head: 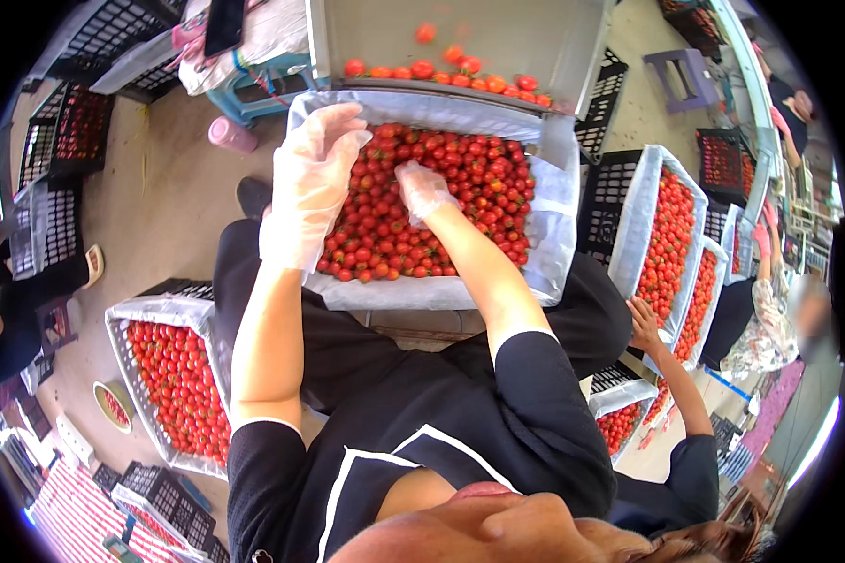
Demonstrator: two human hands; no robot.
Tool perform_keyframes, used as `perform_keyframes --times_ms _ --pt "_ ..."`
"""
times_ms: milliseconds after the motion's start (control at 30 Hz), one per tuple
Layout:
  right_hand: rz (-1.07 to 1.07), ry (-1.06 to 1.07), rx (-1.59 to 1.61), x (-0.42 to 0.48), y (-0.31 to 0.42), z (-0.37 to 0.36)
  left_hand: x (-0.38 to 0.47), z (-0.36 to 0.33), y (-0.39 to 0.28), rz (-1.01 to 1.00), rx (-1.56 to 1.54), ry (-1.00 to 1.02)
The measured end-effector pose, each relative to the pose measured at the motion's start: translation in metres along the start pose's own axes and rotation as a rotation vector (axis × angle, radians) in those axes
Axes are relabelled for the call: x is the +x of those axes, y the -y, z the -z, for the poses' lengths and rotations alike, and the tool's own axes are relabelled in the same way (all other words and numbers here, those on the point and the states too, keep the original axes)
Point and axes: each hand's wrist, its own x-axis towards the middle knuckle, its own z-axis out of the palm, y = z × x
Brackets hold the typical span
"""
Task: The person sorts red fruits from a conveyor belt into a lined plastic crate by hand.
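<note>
Before me stands a crate lined with pale sheeting, filled with red cherry tomatoes. My left hand, in a clear plastic glove, is raised over the crate's left side, its fingers bent and apart from the thumb, with nothing visible in it. My right hand, gloved likewise, reaches down into the middle of the tomatoes. Its fingertips are hidden, so I cannot tell whether it grips any. Beyond the crate's far rim, a metal chute carries more tomatoes, some blurred by motion and others lined along its lower edge.
Lined crates of tomatoes stand at left and right. A co-worker's hand touches a right-hand crate. A blue stool holds a phone; a pink tumbler stands nearby. Other people work at both sides.
</note>
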Motion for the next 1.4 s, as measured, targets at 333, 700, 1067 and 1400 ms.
perform_keyframes --times_ms 333,700,1067,1400 --pt "-0.64 -0.467 1.892 -0.155 -0.093 0.027 -0.003 -0.013 0.012 -0.049 0.045 0.013" --pt "-0.489 -0.258 1.61 -0.128 -0.061 -0.005 -0.01 -0.009 0.008 -0.008 0.033 0.047" --pt "0.136 -0.346 0.04 0.033 0.041 -0.007 -0.003 -0.014 0.009 -0.075 0.157 0.079" --pt "-0.038 -0.354 -0.106 -0.033 -0.084 -0.001 -0.013 -0.024 0.011 -0.051 0.049 0.125"
